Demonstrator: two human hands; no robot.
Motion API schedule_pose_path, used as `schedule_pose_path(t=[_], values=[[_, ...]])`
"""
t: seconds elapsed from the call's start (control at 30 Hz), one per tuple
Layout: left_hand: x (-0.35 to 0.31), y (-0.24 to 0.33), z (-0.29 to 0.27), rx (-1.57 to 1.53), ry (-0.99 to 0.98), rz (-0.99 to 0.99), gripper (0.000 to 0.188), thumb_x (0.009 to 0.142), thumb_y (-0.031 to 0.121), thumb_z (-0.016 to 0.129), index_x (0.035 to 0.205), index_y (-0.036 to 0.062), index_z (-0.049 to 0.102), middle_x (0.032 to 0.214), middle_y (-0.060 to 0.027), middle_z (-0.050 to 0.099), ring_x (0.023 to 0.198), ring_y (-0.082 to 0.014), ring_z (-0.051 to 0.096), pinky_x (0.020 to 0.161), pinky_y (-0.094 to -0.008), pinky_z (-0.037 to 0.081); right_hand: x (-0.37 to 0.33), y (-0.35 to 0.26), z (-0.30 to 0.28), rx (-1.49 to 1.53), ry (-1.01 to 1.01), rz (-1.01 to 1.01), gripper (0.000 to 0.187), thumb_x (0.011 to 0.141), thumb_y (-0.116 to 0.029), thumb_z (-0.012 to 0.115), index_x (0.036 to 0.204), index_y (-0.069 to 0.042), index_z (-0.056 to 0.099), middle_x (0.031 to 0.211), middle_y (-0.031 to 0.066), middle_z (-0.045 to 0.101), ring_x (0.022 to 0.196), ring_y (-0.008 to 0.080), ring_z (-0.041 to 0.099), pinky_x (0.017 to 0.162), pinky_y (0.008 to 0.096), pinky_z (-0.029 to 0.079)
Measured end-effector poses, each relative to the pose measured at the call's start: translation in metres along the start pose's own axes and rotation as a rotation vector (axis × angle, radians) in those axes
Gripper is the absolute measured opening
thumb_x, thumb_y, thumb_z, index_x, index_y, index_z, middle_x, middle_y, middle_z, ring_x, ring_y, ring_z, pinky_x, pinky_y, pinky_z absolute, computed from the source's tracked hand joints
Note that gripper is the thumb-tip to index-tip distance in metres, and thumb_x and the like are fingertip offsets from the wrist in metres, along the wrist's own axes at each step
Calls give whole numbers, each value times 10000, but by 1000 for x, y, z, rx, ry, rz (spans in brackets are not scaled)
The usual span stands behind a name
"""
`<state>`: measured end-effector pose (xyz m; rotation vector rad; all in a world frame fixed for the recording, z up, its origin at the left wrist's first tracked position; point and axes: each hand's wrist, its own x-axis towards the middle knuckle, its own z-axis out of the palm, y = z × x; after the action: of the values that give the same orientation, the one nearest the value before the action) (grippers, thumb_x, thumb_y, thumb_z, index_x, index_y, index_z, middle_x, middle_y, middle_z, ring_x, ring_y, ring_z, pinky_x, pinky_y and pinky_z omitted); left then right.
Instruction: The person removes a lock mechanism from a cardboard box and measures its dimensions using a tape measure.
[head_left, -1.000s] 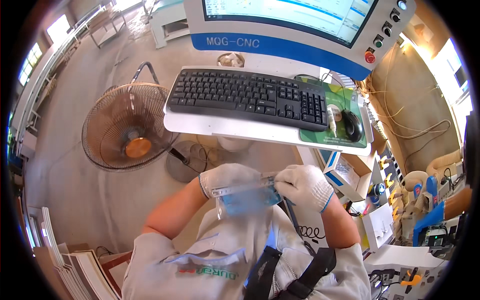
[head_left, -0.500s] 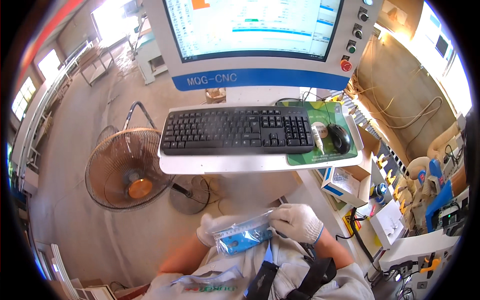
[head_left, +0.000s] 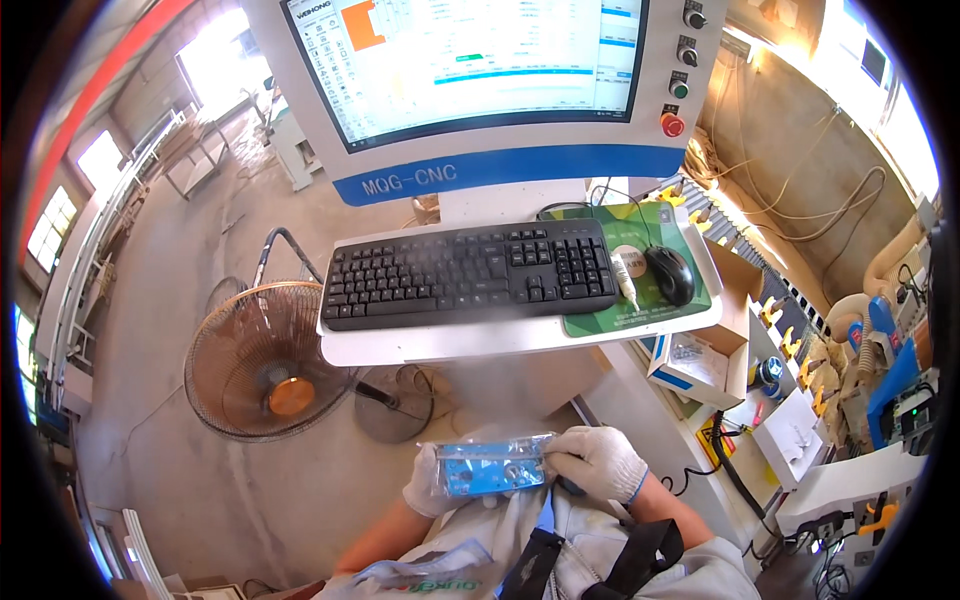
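A blue flat piece with holes lies inside a transparent plastic bag (head_left: 490,468), held level in front of my chest. My left hand (head_left: 424,484), in a white knit glove, grips the bag's left end. At its right end, the gloved fingers of my right hand (head_left: 598,462) pinch the bag's edge. Beyond the bag, a black keyboard (head_left: 470,272) rests on a white shelf (head_left: 440,347). A black mouse (head_left: 670,277) and a small white tube (head_left: 624,280) sit on a green mouse pad (head_left: 610,318) to its right.
A lit control screen (head_left: 470,85) with knobs and a red button (head_left: 672,124) stands above the keyboard. A floor fan (head_left: 265,360) is at the left. To the right are an open cardboard box (head_left: 700,365), a blue-labelled can (head_left: 766,372), cables and yellow clamps (head_left: 790,343).
The bag has turned from slanted to nearly level, its blue face now showing more. My left hand has shifted around its end. The whole view has tilted slightly.
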<state>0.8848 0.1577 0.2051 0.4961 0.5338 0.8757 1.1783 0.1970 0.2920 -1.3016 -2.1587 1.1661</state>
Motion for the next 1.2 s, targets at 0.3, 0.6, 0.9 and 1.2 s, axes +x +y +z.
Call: schedule_pose_path(t=[0.3, 0.6, 0.9, 1.2], values=[[22, -12, 54, -129, 9, -76, 1263, 604, 1115, 502, 1287, 55, 562, 1304, -218, 661, 1016, -291, 734, 772, -351, 644, -28, 16, -29, 20, 48, -58, 207, 916, -141, 723, 1051, 0, 791, 964, 185, 767, 880, 340, 757, 835, 388, 600], [24, -65, 52, -23, 41, 95, 967, 1044, 741, 418, 1592, -56, 403, 1563, -259, 533, 1363, -402, 601, 1149, -501, 506, -67, 24, -35, 98, 106, 69, 195, 902, -130, 723, 1021, 11, 787, 922, 188, 756, 842, 331, 748, 812, 380, 591], [32, -41, 99, -198, -62, 107, 783, 1122, 593, 390, 1521, -71, 500, 1562, -249, 539, 1463, -385, 513, 1277, -533, 357, -81, 32, -35, 111, 116, 122, 216, 939, -209, 692, 1062, -68, 801, 927, 186, 733, 892, 381, 724, 810, 424, 575], [14, -30, 78, 194, 69, 230, 635, 1126, 459, 456, 1466, -71, 537, 1523, -270, 572, 1412, -388, 572, 1222, -510, 447, -66, 20, -28, 109, 96, 127, 220, 925, -222, 701, 1039, -60, 798, 925, 194, 727, 896, 391, 719, 811, 437, 574]])
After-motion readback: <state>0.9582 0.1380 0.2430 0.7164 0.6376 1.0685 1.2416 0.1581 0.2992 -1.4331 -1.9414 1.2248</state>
